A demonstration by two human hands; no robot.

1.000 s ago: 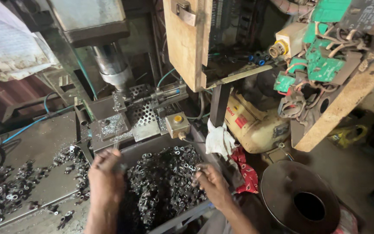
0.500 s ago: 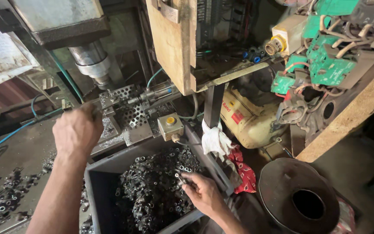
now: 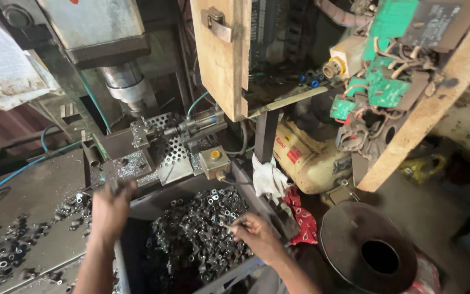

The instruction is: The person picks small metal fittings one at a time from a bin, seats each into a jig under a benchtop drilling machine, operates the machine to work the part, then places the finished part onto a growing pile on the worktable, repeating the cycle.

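A dark grey bin (image 3: 153,200) full of several small metal ring parts (image 3: 197,239) sits below a drill press. My left hand (image 3: 111,209) hovers over the bin's left rim, just under the clamp fixture (image 3: 131,142). Its fingers are curled and seen from behind, so anything in them is hidden. My right hand (image 3: 255,233) rests on the pile at the bin's right side, fingers pinched on a small metal part (image 3: 227,224).
The drill spindle (image 3: 123,84) hangs above a perforated plate (image 3: 172,148) and a yellow button box (image 3: 215,159). Loose parts (image 3: 1,256) lie on the metal table to the left. To the right are a white rag (image 3: 267,179), a cream tank (image 3: 311,158) and a black round drum (image 3: 376,253).
My left hand has come down from the clamp fixture to the bin's left rim. My right hand has stayed in the pile of parts.
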